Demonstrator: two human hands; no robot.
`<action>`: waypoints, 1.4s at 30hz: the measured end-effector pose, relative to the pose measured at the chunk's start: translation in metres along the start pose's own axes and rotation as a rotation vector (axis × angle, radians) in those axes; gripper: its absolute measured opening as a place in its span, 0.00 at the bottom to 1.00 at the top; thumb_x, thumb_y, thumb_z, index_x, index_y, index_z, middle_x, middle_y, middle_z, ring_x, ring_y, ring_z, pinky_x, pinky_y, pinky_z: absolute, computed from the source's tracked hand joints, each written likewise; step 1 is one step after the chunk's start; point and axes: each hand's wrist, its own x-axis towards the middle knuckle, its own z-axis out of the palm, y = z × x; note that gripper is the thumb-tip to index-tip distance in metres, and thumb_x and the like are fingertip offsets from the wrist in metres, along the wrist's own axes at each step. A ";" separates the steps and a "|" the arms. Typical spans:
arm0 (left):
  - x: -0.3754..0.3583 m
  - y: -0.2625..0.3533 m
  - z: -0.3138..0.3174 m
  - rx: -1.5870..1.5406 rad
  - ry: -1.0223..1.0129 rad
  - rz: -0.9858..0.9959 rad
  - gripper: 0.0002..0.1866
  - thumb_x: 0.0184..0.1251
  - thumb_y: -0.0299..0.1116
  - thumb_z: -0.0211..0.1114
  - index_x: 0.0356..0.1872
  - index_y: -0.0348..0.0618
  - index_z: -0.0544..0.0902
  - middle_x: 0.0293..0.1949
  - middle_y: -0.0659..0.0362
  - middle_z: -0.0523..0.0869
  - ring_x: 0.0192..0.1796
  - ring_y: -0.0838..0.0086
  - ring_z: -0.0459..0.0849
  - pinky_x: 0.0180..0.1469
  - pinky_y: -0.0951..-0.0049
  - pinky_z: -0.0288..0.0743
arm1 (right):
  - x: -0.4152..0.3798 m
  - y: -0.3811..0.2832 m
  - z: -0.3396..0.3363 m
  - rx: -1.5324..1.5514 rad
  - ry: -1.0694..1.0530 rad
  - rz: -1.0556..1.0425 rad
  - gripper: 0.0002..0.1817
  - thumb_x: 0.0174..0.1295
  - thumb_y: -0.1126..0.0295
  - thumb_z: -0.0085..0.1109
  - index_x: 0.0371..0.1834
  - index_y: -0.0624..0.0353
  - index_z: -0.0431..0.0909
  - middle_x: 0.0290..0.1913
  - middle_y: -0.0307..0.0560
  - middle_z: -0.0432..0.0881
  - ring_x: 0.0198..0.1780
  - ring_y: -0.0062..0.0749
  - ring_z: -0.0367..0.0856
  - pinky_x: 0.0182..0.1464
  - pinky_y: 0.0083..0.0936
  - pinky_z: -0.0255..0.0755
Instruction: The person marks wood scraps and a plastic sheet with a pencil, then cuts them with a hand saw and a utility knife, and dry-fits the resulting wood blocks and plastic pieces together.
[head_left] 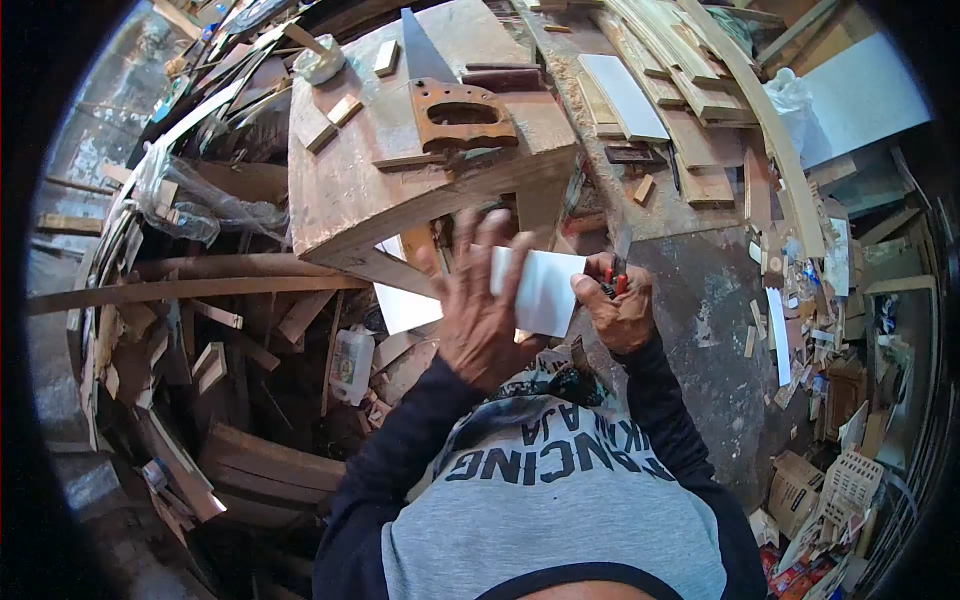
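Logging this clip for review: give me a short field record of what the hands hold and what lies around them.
left hand: fingers spread flat on a white sheet
right hand: grips the sheet's right edge and a red-handled tool, type unclear
behind: wooden bench with a handsaw lying on top
surroundings: wood offcuts, planks, plastic bottle on the floor

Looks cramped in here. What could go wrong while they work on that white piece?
The left hand presses flat on the white sheet close to the red-handled tool in the right hand, so a slip might nick a finger. The handsaw lies on the workbench just above; a bump might send it down.
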 end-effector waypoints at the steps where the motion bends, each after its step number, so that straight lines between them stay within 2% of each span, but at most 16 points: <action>1: 0.007 -0.006 0.013 0.127 -0.052 0.092 0.59 0.33 0.43 0.79 0.74 0.43 0.60 0.73 0.46 0.60 0.79 0.47 0.50 0.72 0.28 0.25 | 0.000 -0.002 0.002 -0.014 -0.027 -0.037 0.11 0.60 0.67 0.61 0.32 0.67 0.80 0.26 0.44 0.83 0.30 0.24 0.80 0.36 0.24 0.74; 2: 0.008 -0.016 0.030 0.069 0.001 0.128 0.57 0.33 0.41 0.78 0.72 0.41 0.61 0.69 0.45 0.65 0.75 0.46 0.57 0.73 0.31 0.33 | 0.000 0.002 0.004 -0.042 -0.001 -0.050 0.11 0.60 0.67 0.61 0.32 0.67 0.80 0.26 0.45 0.83 0.30 0.24 0.81 0.35 0.25 0.74; 4: 0.015 -0.022 0.038 -0.054 0.064 0.164 0.55 0.32 0.39 0.77 0.70 0.37 0.63 0.63 0.44 0.71 0.67 0.47 0.67 0.71 0.37 0.47 | 0.006 0.000 -0.004 -0.288 -0.004 -0.393 0.10 0.59 0.67 0.61 0.33 0.65 0.80 0.24 0.44 0.81 0.28 0.24 0.79 0.33 0.27 0.73; 7: 0.019 -0.022 0.036 -0.158 0.078 0.148 0.52 0.31 0.38 0.76 0.66 0.34 0.65 0.56 0.43 0.74 0.57 0.48 0.73 0.64 0.48 0.63 | -0.005 0.004 -0.012 0.109 -0.034 0.189 0.09 0.56 0.66 0.64 0.30 0.60 0.77 0.19 0.43 0.73 0.22 0.26 0.73 0.28 0.30 0.69; 9: 0.021 -0.019 0.034 -0.103 0.082 0.145 0.51 0.30 0.37 0.75 0.65 0.33 0.66 0.53 0.43 0.74 0.54 0.48 0.73 0.59 0.53 0.68 | -0.008 0.006 -0.013 -0.290 -0.010 0.077 0.13 0.57 0.67 0.65 0.22 0.59 0.71 0.17 0.40 0.68 0.21 0.20 0.70 0.24 0.29 0.64; 10: 0.022 -0.019 0.034 -0.094 0.060 0.149 0.49 0.31 0.38 0.75 0.64 0.34 0.67 0.51 0.43 0.74 0.53 0.49 0.74 0.58 0.53 0.68 | -0.008 0.022 -0.014 -0.454 -0.039 0.023 0.15 0.53 0.64 0.68 0.24 0.59 0.70 0.16 0.47 0.69 0.21 0.32 0.76 0.26 0.35 0.67; 13: 0.021 -0.016 0.036 -0.083 0.025 0.147 0.49 0.30 0.37 0.75 0.62 0.35 0.67 0.49 0.44 0.74 0.52 0.50 0.74 0.56 0.54 0.68 | -0.006 0.030 -0.008 -0.648 0.002 -0.208 0.17 0.51 0.59 0.70 0.26 0.58 0.71 0.19 0.54 0.73 0.24 0.50 0.79 0.28 0.41 0.69; 14: 0.021 -0.015 0.035 -0.084 0.016 0.145 0.49 0.29 0.37 0.76 0.62 0.35 0.67 0.49 0.45 0.74 0.52 0.51 0.74 0.55 0.54 0.68 | -0.005 0.029 -0.007 -0.611 0.004 -0.161 0.19 0.51 0.56 0.70 0.28 0.57 0.72 0.22 0.58 0.76 0.29 0.59 0.79 0.31 0.44 0.71; 20: 0.020 -0.008 0.032 -0.067 -0.036 0.124 0.50 0.25 0.38 0.76 0.61 0.36 0.68 0.49 0.46 0.74 0.52 0.52 0.74 0.55 0.54 0.67 | -0.003 0.038 -0.007 -0.593 -0.007 -0.205 0.27 0.56 0.41 0.61 0.28 0.57 0.73 0.21 0.57 0.75 0.27 0.57 0.80 0.29 0.43 0.70; 26: 0.020 -0.003 0.028 -0.111 -0.043 0.104 0.47 0.28 0.36 0.75 0.61 0.37 0.70 0.50 0.46 0.76 0.55 0.49 0.74 0.57 0.53 0.67 | -0.001 0.039 -0.004 -0.633 0.057 -0.119 0.20 0.54 0.49 0.63 0.27 0.56 0.75 0.23 0.57 0.78 0.29 0.59 0.81 0.30 0.48 0.73; 30: 0.017 0.002 0.030 -0.143 -0.074 0.084 0.44 0.33 0.35 0.73 0.61 0.36 0.70 0.50 0.45 0.75 0.55 0.48 0.74 0.57 0.53 0.67 | -0.002 0.049 0.000 -0.603 0.195 -0.129 0.21 0.52 0.51 0.65 0.23 0.58 0.70 0.18 0.57 0.72 0.24 0.60 0.77 0.26 0.44 0.67; 32: 0.015 0.000 0.039 -0.151 0.016 0.125 0.37 0.39 0.34 0.71 0.58 0.35 0.72 0.49 0.43 0.77 0.52 0.47 0.76 0.57 0.52 0.68 | -0.005 0.055 0.001 -0.620 0.253 -0.063 0.17 0.51 0.59 0.65 0.21 0.59 0.68 0.18 0.58 0.71 0.22 0.59 0.75 0.25 0.43 0.66; 33: 0.006 -0.002 0.041 -0.219 0.171 0.250 0.46 0.33 0.40 0.72 0.61 0.30 0.70 0.51 0.41 0.76 0.54 0.45 0.75 0.56 0.51 0.67 | -0.010 0.077 -0.014 -0.625 0.292 0.056 0.16 0.50 0.61 0.63 0.21 0.60 0.68 0.18 0.58 0.71 0.22 0.58 0.74 0.25 0.43 0.66; 35: 0.007 0.018 0.004 -0.277 0.109 0.252 0.48 0.31 0.40 0.71 0.62 0.28 0.70 0.52 0.40 0.76 0.55 0.44 0.75 0.58 0.49 0.67 | -0.015 0.130 -0.057 -0.629 0.359 0.276 0.14 0.50 0.66 0.60 0.20 0.61 0.67 0.19 0.59 0.71 0.20 0.57 0.72 0.25 0.42 0.66; 38: 0.009 0.011 0.017 -0.279 0.011 0.196 0.50 0.32 0.39 0.73 0.65 0.30 0.67 0.54 0.40 0.75 0.57 0.44 0.74 0.60 0.50 0.65 | -0.028 0.093 -0.050 -0.652 0.304 0.073 0.13 0.50 0.67 0.59 0.19 0.62 0.66 0.19 0.60 0.71 0.20 0.52 0.70 0.25 0.41 0.65; 42: 0.019 0.014 0.023 -0.213 -0.101 0.172 0.54 0.28 0.39 0.76 0.66 0.34 0.65 0.54 0.42 0.74 0.57 0.46 0.73 0.60 0.49 0.65 | -0.029 0.021 -0.041 -0.520 0.077 0.094 0.13 0.51 0.64 0.61 0.21 0.59 0.69 0.18 0.57 0.71 0.20 0.54 0.73 0.26 0.41 0.66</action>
